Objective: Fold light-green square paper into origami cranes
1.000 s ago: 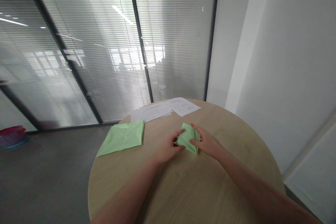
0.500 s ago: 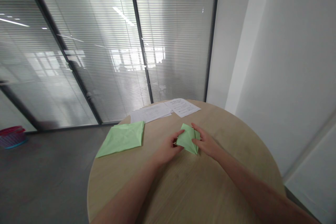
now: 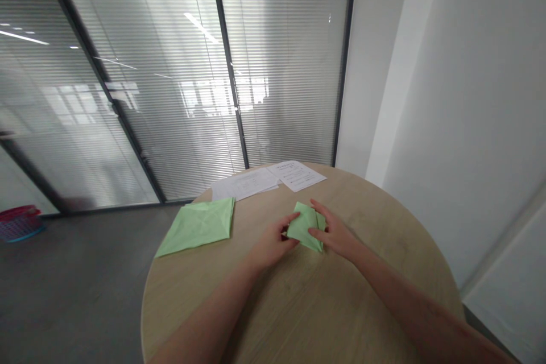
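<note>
A small folded green sheet (image 3: 302, 224) lies on the table between my hands. Whether it is paper or cloth I cannot make out. My left hand (image 3: 273, 243) grips its left edge, with a finger on the upper left and the thumb near the lower left. At the right edge, my right hand (image 3: 335, 234) is closed on it, its thumb resting on top near a crease and its index finger at the far corner. To the left lies a larger folded green sheet (image 3: 198, 224), creased and loosely flat, apart from both hands.
The round wooden table (image 3: 298, 307) has printed papers (image 3: 247, 183) overlapping at its far edge. Glass panels with blinds (image 3: 290, 79) stand behind it, and a white wall (image 3: 478, 114) rises at the right. A red and blue basket (image 3: 20, 223) sits on the floor at far left.
My right thumb has slid slightly left across the small folded green sheet, and its right-hand flap sits a little differently. My left hand keeps its place.
</note>
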The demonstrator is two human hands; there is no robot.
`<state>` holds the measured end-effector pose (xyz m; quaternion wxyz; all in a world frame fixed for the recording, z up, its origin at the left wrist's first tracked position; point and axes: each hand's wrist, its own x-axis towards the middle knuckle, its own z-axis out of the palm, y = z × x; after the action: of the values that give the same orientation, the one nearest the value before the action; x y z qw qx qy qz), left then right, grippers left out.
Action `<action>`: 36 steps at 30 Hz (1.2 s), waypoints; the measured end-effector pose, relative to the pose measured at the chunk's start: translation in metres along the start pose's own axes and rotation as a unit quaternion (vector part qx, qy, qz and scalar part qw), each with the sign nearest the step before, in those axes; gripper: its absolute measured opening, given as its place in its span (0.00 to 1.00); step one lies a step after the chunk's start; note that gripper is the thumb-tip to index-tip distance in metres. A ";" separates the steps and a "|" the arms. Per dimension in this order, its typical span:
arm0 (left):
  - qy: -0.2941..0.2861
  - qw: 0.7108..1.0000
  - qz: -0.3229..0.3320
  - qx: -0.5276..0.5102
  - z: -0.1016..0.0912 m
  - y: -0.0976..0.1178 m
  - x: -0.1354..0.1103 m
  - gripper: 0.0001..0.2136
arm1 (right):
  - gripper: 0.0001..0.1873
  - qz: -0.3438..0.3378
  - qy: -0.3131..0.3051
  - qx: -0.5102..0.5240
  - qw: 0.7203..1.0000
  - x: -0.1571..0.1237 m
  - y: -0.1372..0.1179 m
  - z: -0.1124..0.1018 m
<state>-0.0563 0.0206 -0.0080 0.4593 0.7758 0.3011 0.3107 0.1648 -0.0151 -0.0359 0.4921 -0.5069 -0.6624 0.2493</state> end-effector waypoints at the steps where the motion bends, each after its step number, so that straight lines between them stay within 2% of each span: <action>1: 0.000 1.000 0.001 0.000 0.000 0.001 0.000 0.31 | 0.43 -0.005 0.000 -0.002 1.000 0.000 0.000 0.000; 10: 0.003 1.000 -0.004 -0.005 0.000 0.001 0.000 0.32 | 0.41 0.025 0.004 0.032 0.999 0.000 0.000 0.001; 19: 0.034 0.995 -0.017 -0.089 -0.006 -0.009 0.004 0.33 | 0.42 0.012 -0.001 0.086 0.996 0.001 0.004 0.001; 27: 0.039 0.991 -0.023 -0.124 -0.006 -0.007 0.003 0.31 | 0.34 0.023 -0.009 0.116 0.993 0.004 0.000 0.000; 32: 0.052 0.993 -0.019 -0.100 -0.005 0.000 0.002 0.29 | 0.24 0.041 0.019 0.118 0.992 0.005 -0.001 -0.002; 36: 0.077 0.995 -0.020 -0.055 -0.002 0.003 0.002 0.28 | 0.23 0.052 0.025 0.117 0.991 0.005 0.000 -0.003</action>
<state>-0.0561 0.0218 -0.0047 0.4828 0.7173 0.3332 0.3761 0.1674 -0.0107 -0.0325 0.5508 -0.4853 -0.5891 0.3378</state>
